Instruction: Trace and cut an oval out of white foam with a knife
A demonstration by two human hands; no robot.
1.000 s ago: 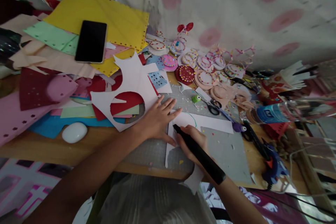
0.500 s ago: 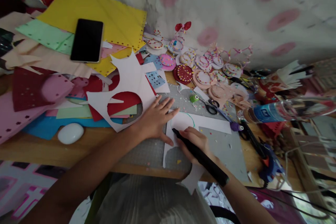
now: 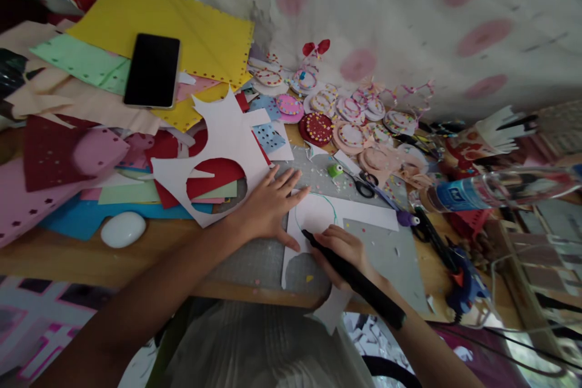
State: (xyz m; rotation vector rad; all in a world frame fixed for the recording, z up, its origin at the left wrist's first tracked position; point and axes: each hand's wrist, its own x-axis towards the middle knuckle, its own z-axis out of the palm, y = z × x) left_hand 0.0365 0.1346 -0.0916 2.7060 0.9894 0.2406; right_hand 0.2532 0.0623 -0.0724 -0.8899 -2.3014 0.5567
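On the grey cutting mat (image 3: 386, 260) lies a piece of white paper (image 3: 316, 209) with a rounded green line drawn on it. My left hand (image 3: 266, 209) rests flat on the paper's left side, fingers spread. A black marker pen (image 3: 359, 279) is gripped in my right hand (image 3: 343, 248), its tip touching the paper at the lower left of the green curve. Just left of my left hand is a white sheet (image 3: 227, 133) with round cut-outs. Black-handled scissors (image 3: 365, 187) lie beyond the paper.
A phone (image 3: 152, 70) lies on yellow foam sheets (image 3: 195, 24) at the back left. Several beaded round ornaments (image 3: 318, 127) line the wall. To the right are a plastic bottle (image 3: 495, 188) and a blue glue gun (image 3: 468, 285). A white oval object (image 3: 123, 230) sits near the front edge.
The marker tip has moved slightly down and right along the paper, with my right hand following. My left hand stays in place.
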